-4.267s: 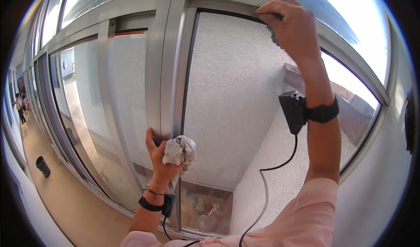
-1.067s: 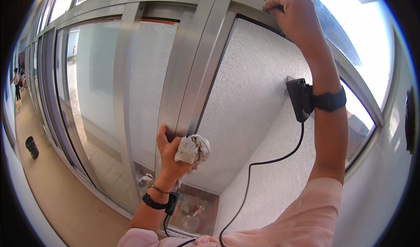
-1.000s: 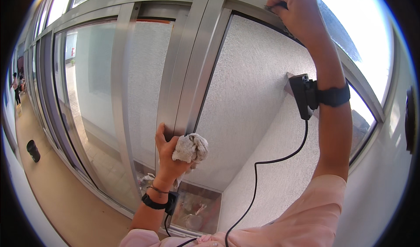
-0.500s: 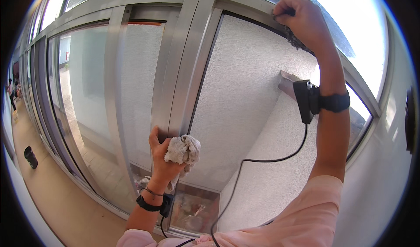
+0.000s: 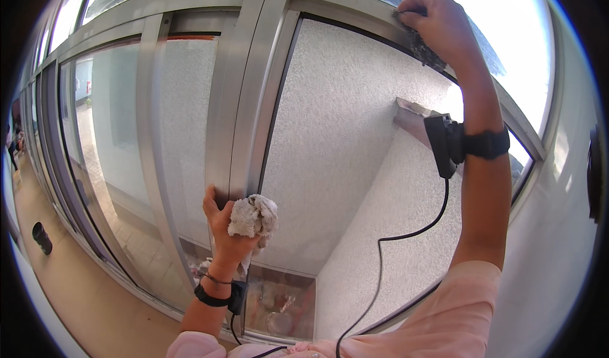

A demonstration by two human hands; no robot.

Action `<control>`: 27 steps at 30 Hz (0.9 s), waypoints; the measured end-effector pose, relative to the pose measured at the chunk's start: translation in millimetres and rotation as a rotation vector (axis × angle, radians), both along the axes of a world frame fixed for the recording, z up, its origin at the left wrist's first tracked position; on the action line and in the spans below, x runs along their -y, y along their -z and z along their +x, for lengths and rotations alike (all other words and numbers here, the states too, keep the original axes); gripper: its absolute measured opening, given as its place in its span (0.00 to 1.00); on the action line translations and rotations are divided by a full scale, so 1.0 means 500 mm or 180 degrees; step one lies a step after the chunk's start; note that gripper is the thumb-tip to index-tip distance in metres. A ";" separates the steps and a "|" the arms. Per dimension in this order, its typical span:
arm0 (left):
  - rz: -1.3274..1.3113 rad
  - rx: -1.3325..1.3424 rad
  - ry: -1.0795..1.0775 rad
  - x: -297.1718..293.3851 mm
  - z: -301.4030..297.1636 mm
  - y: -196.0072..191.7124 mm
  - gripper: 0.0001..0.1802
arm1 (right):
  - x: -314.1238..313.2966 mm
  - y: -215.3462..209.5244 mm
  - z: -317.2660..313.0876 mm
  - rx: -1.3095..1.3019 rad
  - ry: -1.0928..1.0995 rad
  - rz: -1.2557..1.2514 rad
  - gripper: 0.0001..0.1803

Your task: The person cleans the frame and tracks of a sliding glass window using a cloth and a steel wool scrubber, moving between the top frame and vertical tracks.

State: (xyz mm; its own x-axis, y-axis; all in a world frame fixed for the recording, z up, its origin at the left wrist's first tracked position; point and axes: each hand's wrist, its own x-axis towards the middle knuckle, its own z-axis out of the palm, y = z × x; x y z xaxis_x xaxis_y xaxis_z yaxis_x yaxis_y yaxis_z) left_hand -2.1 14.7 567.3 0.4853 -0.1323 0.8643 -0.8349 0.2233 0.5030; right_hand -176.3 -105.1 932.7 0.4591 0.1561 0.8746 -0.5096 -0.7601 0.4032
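Note:
My left hand (image 5: 229, 231) holds a crumpled whitish cloth (image 5: 254, 216) against the upright metal window frame (image 5: 248, 123). Its fingers wrap partly round the edge of that post. Raised at the upper right, my right hand (image 5: 439, 29) is closed on a dark grey, ragged scrubbing cloth (image 5: 424, 48). This dark cloth lies on the top rail (image 5: 355, 16) of the window and hangs a little below it. Behind both hands is a large glass pane (image 5: 336, 117), with a rough white wall showing through it.
More sliding glass panels (image 5: 120, 117) run off to the left. A dark cylindrical object (image 5: 42, 238) stands on the tan floor (image 5: 82, 282). Each wrist wears a black strapped device (image 5: 444, 143), and a black cable (image 5: 380, 263) hangs from the right one. A white wall (image 5: 558, 231) is at the right.
The view has shifted slightly, so the window frame and my left hand appear further left. My right hand stays at the top rail with the dark cloth. Both grips look the same.

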 end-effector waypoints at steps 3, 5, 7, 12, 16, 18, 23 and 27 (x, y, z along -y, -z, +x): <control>-0.0030 0.0012 -0.0112 0.003 0.000 0.006 0.20 | -0.039 0.005 0.079 -0.0124 -0.0293 0.0050 0.06; -0.0089 -0.0163 0.0245 0.007 0.005 0.009 0.20 | -0.067 0.011 0.090 -0.0151 -0.0788 0.0143 0.05; -0.0077 -0.0172 0.0283 0.000 0.012 0.011 0.20 | -0.120 0.028 0.063 -0.0400 -0.0914 0.1541 0.06; -0.0018 -0.0029 0.0009 -0.001 0.005 0.009 0.22 | -0.022 -0.009 0.012 -0.0359 0.0152 0.0281 0.08; -0.0034 -0.0019 0.0009 0.006 0.007 0.011 0.22 | -0.108 0.014 0.104 -0.0241 -0.0879 0.1022 0.06; -0.0030 -0.0081 0.0176 0.007 0.013 0.013 0.22 | -0.103 0.001 0.120 -0.0273 -0.0816 0.0958 0.06; -0.0120 -0.0214 0.0303 -0.001 0.009 0.010 0.22 | -0.009 -0.019 0.028 -0.0299 -0.0066 0.0542 0.08; -0.0010 0.0028 -0.0139 0.004 -0.001 0.005 0.21 | -0.026 0.005 0.096 0.0045 -0.0398 0.0106 0.06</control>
State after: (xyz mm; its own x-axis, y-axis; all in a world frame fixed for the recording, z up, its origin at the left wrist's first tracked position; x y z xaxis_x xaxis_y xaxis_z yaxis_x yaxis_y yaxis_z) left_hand -2.8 12.4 564.9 0.4831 -0.1085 0.8688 -0.8482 0.1882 0.4951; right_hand -128.5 -92.1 930.4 0.4255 0.1822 0.8864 -0.4154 -0.8309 0.3701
